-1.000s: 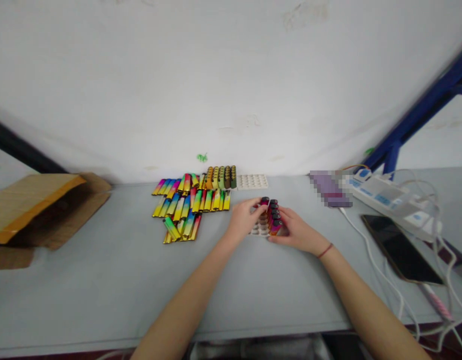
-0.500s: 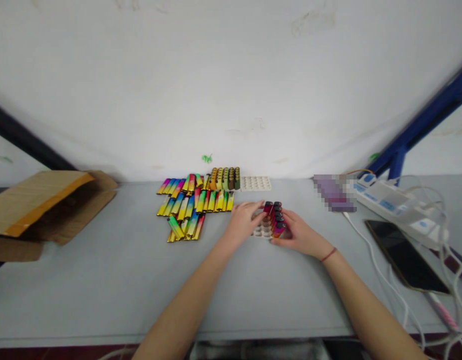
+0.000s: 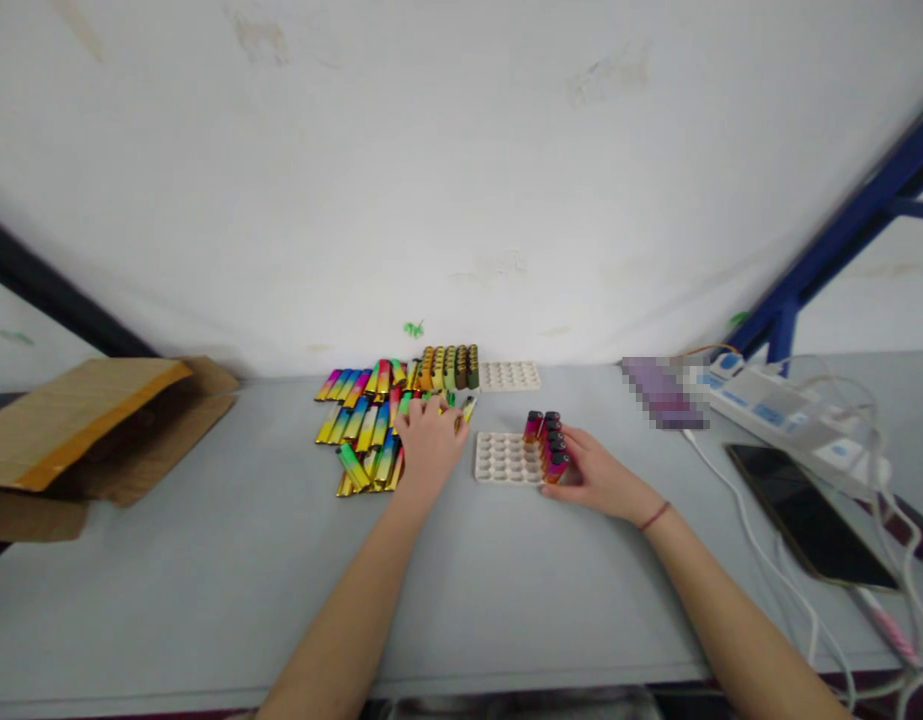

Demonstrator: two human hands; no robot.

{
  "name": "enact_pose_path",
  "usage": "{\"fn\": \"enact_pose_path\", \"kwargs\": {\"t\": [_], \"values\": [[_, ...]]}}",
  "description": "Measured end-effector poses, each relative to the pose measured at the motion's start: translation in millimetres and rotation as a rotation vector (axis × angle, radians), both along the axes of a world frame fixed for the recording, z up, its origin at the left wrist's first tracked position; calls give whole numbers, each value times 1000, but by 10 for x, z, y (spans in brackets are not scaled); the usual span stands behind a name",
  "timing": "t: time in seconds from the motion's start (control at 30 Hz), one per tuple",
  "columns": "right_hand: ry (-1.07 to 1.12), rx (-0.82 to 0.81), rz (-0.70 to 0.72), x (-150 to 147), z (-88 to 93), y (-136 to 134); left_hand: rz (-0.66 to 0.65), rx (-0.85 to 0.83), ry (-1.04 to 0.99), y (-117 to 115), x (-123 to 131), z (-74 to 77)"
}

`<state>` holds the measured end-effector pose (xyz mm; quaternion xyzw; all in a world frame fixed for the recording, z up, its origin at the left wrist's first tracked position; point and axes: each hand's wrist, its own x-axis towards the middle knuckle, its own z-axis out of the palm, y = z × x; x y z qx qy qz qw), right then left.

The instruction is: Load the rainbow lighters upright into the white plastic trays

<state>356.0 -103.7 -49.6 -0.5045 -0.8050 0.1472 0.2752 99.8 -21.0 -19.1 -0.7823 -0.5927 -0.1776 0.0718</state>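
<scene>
A white tray with round holes (image 3: 509, 462) lies on the table. Several dark-capped purple-orange cylinders (image 3: 555, 468) stand in a column at its right side, and another cylinder (image 3: 533, 425) stands left of the column's far end. My right hand (image 3: 600, 478) rests against the column and the tray's right edge, thumb and fingers apart around them. My left hand (image 3: 431, 440) is over the right part of a pile of shiny multicoloured cylinders (image 3: 367, 425), fingers bent downward; whatever is under its fingertips is hidden.
Behind the pile, upright gold-topped cylinders (image 3: 450, 368) stand beside a second white tray (image 3: 510, 376). An open cardboard box (image 3: 78, 420) lies left. On the right are a phone (image 3: 806, 510), a power strip (image 3: 798, 415), cables and a pixelated purple item (image 3: 663, 392).
My left hand has moved left from the near tray to the pile, uncovering the tray's left part. My right hand has stayed beside the column. The view has shifted slightly.
</scene>
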Motion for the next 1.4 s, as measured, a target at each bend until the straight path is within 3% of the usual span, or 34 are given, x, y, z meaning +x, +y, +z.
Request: {"fn": "enact_pose_path", "kwargs": {"t": [0.33, 0.5, 0.7, 0.87, 0.97, 1.2, 1.4], "values": [[0, -2, -11, 33, -47, -7, -12, -104, 28, -74, 163, 39], [4, -5, -7, 33, -49, -14, -107, -110, -58, -62, 153, 13], [-1, 0, -4, 32, -42, -17, -328, -75, -567, 16, 65, 12], [-7, -12, -10, 39, -42, -16, -252, -443, -1225, -75, 86, 46], [-9, -19, -7, 42, -35, -20, -194, -575, -1495, -115, 120, 97], [-8, -34, -9, 35, -9, -35, -37, -724, -1781, -136, 166, 170], [0, -36, -11, 49, -18, -34, -31, -783, -1816, -195, 211, 183]]}}
